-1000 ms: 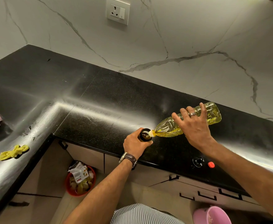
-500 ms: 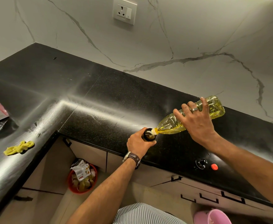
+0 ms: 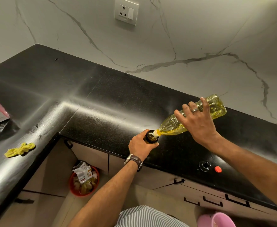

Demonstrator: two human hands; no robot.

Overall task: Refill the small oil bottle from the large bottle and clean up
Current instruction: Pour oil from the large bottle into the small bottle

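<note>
The black desk (image 3: 101, 102) runs in an L under a marbled wall, mostly bare. On its right run the large bottle (image 3: 193, 117) is held nearly level, tipped slightly neck-down, yellow oil pooled toward the neck; the right hand (image 3: 198, 123) grasps it from above around the middle. Its mouth sits at the open top of the small bottle (image 3: 151, 136), a dark one that stands upright near the desk's front edge, with the left hand (image 3: 141, 145) wrapped round its side to steady it. On the left run lies a crumpled yellow cloth (image 3: 20, 149), well apart from the bottles. Smallest are a dark stopper (image 3: 204, 165) and a red cap (image 3: 217, 169) just beside it, near the front edge to the right of the bottles.

The step in hand looks like the pour itself; how full the small bottle is cannot be told. Next calls for righting the large bottle gently once the level nears the rim, so nothing dribbles, then capping both and fetching the cloth for any drips.
</note>
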